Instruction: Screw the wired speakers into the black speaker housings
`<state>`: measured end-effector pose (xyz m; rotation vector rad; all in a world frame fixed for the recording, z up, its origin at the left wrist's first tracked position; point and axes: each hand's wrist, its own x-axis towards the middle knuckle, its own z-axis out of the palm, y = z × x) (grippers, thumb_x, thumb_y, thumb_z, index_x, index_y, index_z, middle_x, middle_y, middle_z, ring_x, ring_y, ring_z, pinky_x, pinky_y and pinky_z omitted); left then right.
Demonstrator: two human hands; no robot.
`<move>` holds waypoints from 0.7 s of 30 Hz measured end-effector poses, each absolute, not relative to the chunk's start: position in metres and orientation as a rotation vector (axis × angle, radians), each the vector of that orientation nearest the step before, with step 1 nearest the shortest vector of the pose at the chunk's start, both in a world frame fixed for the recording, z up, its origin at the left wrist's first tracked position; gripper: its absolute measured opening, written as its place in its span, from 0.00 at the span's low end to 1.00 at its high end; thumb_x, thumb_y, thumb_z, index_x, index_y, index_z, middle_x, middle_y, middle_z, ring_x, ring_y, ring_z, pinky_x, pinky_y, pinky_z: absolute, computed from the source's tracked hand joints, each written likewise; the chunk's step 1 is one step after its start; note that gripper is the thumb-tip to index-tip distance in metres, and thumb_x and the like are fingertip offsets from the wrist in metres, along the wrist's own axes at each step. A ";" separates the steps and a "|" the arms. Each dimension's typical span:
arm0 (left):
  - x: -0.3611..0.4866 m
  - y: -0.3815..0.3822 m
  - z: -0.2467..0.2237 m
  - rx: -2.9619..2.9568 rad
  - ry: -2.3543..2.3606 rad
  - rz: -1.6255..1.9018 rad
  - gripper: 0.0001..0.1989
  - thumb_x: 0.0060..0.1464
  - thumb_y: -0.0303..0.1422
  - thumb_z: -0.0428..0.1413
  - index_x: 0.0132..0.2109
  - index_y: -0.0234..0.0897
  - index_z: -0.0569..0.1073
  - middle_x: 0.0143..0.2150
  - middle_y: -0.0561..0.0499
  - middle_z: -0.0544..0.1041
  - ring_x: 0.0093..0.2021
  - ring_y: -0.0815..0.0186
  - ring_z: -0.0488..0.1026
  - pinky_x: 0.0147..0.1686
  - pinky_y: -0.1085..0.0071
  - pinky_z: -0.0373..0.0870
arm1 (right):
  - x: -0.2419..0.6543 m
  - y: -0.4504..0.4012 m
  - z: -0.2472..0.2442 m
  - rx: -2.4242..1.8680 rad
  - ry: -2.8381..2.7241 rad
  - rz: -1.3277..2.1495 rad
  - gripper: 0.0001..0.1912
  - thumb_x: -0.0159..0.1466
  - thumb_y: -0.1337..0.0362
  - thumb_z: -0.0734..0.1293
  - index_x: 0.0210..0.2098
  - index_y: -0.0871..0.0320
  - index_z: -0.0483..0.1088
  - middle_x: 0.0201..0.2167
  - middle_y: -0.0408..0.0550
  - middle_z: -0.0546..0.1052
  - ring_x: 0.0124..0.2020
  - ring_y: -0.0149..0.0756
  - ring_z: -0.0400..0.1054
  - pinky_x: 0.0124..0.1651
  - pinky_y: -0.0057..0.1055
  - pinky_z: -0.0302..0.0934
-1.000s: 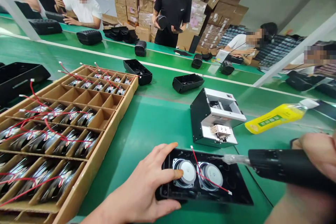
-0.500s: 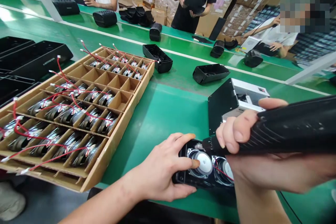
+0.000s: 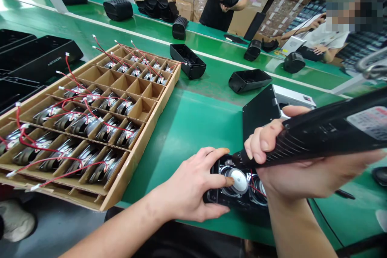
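Head view: left hand (image 3: 196, 181), fingers spread, gripped the left end of a crosswise black speaker panel (image 3: 246, 204); right hand (image 3: 287, 174), curled round a power screwdriver (image 3: 314, 129), aimed its tip leftward, near the left speaker driver's (image 3: 240, 183) far edge.

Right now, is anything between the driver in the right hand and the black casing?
Nothing visible: the driver in the right hand points into the black casing, its nose close beside the left hand. Its tip is unclear.
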<state>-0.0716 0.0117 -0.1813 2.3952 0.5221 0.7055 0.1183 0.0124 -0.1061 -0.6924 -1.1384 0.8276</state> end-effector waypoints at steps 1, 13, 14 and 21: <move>-0.072 0.012 -0.181 2.395 0.524 0.704 0.27 0.49 0.40 0.73 0.57 0.44 0.81 0.73 0.40 0.60 0.68 0.44 0.62 0.60 0.47 0.72 | 0.118 0.013 -0.107 -0.693 -1.138 0.827 0.36 0.63 0.28 0.62 0.49 0.51 0.78 0.21 0.41 0.73 0.15 0.32 0.63 0.17 0.30 0.60; -0.071 0.013 -0.174 2.366 0.539 0.644 0.26 0.50 0.38 0.72 0.57 0.45 0.81 0.72 0.40 0.61 0.67 0.46 0.63 0.60 0.49 0.72 | 0.104 0.010 -0.109 -0.691 -1.149 0.908 0.37 0.58 0.26 0.65 0.42 0.53 0.78 0.21 0.40 0.74 0.13 0.30 0.62 0.16 0.28 0.58; -0.071 0.013 -0.174 2.367 0.543 0.636 0.26 0.50 0.38 0.72 0.57 0.45 0.81 0.71 0.40 0.61 0.67 0.46 0.63 0.61 0.48 0.72 | 0.103 0.010 -0.110 -0.694 -1.138 0.910 0.37 0.58 0.26 0.66 0.42 0.53 0.77 0.21 0.40 0.73 0.13 0.30 0.62 0.16 0.27 0.58; -0.071 0.013 -0.174 2.378 0.568 0.606 0.24 0.50 0.38 0.71 0.55 0.45 0.81 0.71 0.42 0.61 0.68 0.45 0.61 0.62 0.48 0.71 | 0.100 0.010 -0.114 -0.700 -1.097 0.974 0.38 0.54 0.25 0.68 0.41 0.52 0.77 0.22 0.38 0.72 0.14 0.28 0.61 0.16 0.26 0.57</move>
